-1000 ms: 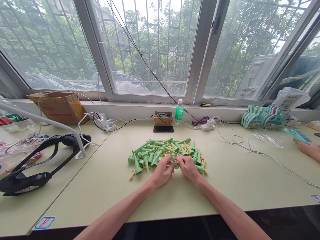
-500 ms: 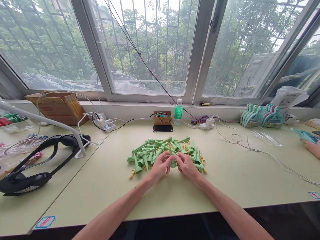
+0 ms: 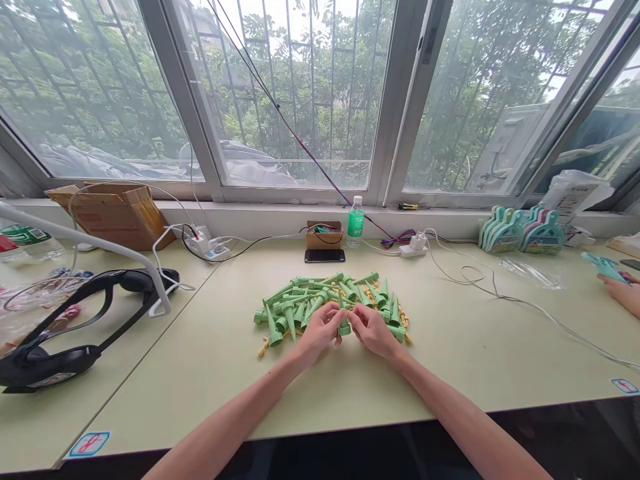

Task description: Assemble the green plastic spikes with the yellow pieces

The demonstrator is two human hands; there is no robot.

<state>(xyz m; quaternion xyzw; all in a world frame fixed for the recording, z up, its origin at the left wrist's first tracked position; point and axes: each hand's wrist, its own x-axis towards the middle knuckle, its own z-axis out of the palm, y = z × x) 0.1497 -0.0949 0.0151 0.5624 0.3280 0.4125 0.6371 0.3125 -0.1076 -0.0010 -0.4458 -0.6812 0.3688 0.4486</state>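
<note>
My left hand (image 3: pixel 323 328) is closed around a green cone-shaped plastic spike (image 3: pixel 344 327), held with its point up and its wide capped end down. My right hand (image 3: pixel 373 328) is pinched, its fingertips against the right side of that spike; whatever sits between them is too small to make out. Just beyond both hands spreads a pile of similar green spikes (image 3: pixel 289 310), lying in many directions. Small yellow plastic pieces (image 3: pixel 263 347) lie among and beside the pile, partly hidden under it.
Behind the pile lie a phone (image 3: pixel 325 256), a small cardboard box (image 3: pixel 324 237) and a bottle (image 3: pixel 355 223). Black headgear (image 3: pixel 90 333) rests at left. White cables (image 3: pixel 495 293) and teal hangers (image 3: pixel 500 230) are at right. Another person's hand (image 3: pixel 623 290) holds a teal item at the far right.
The held spike stands slightly more in view between my hands, which have barely moved. At far right, the other person's teal item has shifted and turned.
</note>
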